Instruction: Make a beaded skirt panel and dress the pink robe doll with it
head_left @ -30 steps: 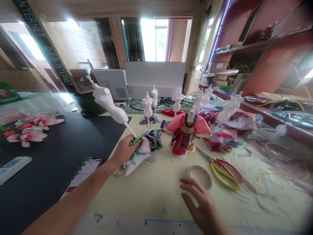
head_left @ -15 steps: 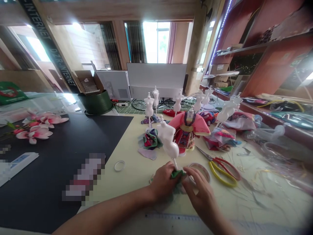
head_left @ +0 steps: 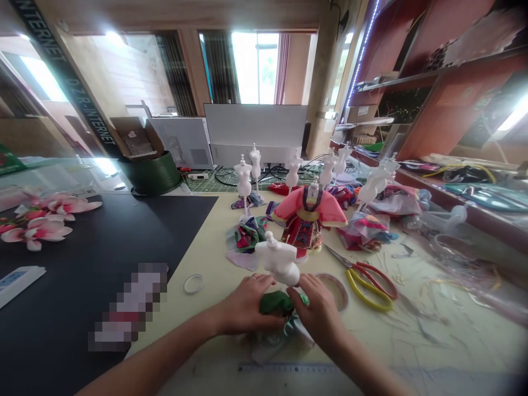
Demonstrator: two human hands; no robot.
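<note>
A small white mannequin torso stands between my hands near the table's front middle. A green garment is bunched round its lower part. My left hand is closed on the left side of the green cloth. From the right, my right hand pinches the same cloth with curled fingers. More pale fabric spreads on the cream table top under both hands.
A mannequin dressed in a pink and red robe stands just behind. Scissors with red and yellow handles and a tape roll lie to the right. Loose cloth pieces, bare white mannequins, a white ring and a black mat are around.
My left hand brought the white mannequin and its cloth from the left pile to the front middle. My right hand came up and took hold of the cloth. The green fabric now bunches higher.
</note>
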